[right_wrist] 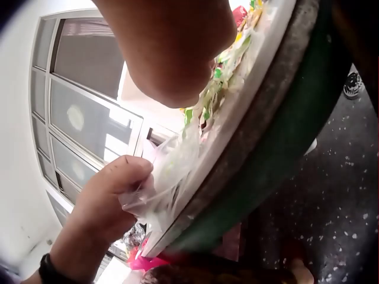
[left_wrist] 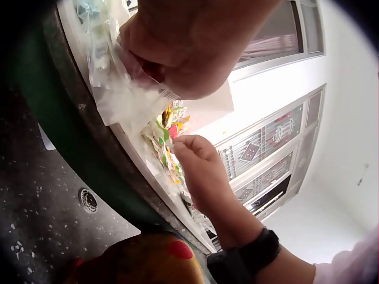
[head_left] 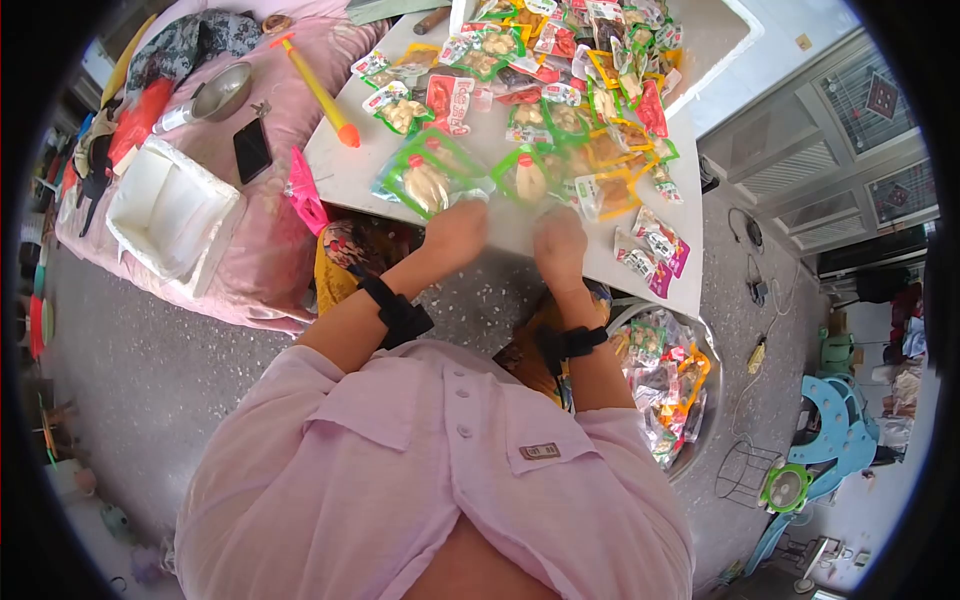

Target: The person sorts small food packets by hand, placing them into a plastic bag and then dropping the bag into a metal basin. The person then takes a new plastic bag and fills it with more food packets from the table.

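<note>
My left hand [head_left: 457,235] grips the near edge of a clear plastic bag [right_wrist: 174,168] at the table's front edge. Inside or under that film, green-edged packets [head_left: 425,187] of pale food show in the head view. A short way to the right, my right hand [head_left: 560,245] pinches the lower corner of another green-edged snack packet [head_left: 528,178], which is blurred. Its thumb and fingertips meet in the left wrist view, where the right hand [left_wrist: 204,171] appears beyond the bag. The back of each hand hides its own fingertips in its own wrist view.
A heap of colourful snack packets [head_left: 560,60] covers the back of the white table [head_left: 345,180]. Purple-edged packets [head_left: 650,250] lie at its right. Below stands a basin [head_left: 712,400] full of packets. Left, a bed holds a foam box [head_left: 215,215] and a phone [head_left: 252,150].
</note>
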Available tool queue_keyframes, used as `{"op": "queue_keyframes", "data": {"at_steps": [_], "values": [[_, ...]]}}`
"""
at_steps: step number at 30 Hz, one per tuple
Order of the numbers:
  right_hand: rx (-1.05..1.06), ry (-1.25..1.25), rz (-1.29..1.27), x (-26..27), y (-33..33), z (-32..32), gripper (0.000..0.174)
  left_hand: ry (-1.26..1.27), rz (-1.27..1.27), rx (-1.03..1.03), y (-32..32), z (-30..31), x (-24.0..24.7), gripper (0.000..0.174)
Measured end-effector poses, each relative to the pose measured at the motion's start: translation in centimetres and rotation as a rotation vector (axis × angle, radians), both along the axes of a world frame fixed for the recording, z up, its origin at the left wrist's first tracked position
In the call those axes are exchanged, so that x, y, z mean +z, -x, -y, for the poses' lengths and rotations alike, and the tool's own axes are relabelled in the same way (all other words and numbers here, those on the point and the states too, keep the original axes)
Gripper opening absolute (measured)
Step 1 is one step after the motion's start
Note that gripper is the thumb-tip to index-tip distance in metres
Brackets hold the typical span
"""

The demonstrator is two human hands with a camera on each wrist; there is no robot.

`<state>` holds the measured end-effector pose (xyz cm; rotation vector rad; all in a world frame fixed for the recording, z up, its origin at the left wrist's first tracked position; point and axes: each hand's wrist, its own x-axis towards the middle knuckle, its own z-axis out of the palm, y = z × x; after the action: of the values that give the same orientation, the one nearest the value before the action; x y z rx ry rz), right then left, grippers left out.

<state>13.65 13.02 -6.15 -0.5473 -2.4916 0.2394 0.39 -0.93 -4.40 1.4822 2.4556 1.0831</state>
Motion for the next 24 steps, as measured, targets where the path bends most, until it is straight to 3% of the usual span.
{"op": "queue_keyframes", "data": {"at_steps": [3, 6, 9, 11, 15, 18, 21, 23, 24], "values": [[-0.187, 0.348, -0.276, 0.6, -0.5, -0.7, 0.039, 0.048, 0.012, -0.007, 0.0, 0.0, 0.1, 0.013], [-0.327, 0.522, -0.309, 0.6, -0.8, -2.2, 0.044, 0.047, 0.005, 0.0, -0.2, -0.1, 0.2, 0.013], [-0.401, 1.282, -0.524, -0.8, -0.6, -3.5, 0.044, 0.065, 0.017, 0.008, -0.1, -0.1, 0.1, 0.012], [-0.29, 1.369, -0.577, -3.7, -1.0, -4.5, 0.035, 0.025, 0.007, -0.003, -0.1, -0.1, -0.2, 0.012], [-0.005, 1.818, -0.62, -0.6, -1.0, -2.4, 0.015, 0.072, 0.034, -0.001, -0.1, -0.2, 0.1, 0.012], [-0.215, 1.7, -0.543, 1.2, 0.9, -0.5, 0.007, -0.02, 0.026, -0.022, -0.5, -0.1, 0.1, 0.012], [-0.175, 1.612, -0.759, 0.8, 1.9, -0.1, 0.009, -0.064, 0.016, -0.05, -0.6, -0.2, 0.0, 0.011], [-0.012, 1.387, -0.734, 1.0, 1.1, -0.5, 0.016, -0.052, 0.029, -0.055, -0.5, 0.0, 0.3, 0.01], [0.037, 1.401, -0.767, 1.4, 0.3, -0.6, 0.019, -0.045, 0.036, -0.058, -0.5, 0.1, 0.7, 0.01]]}}
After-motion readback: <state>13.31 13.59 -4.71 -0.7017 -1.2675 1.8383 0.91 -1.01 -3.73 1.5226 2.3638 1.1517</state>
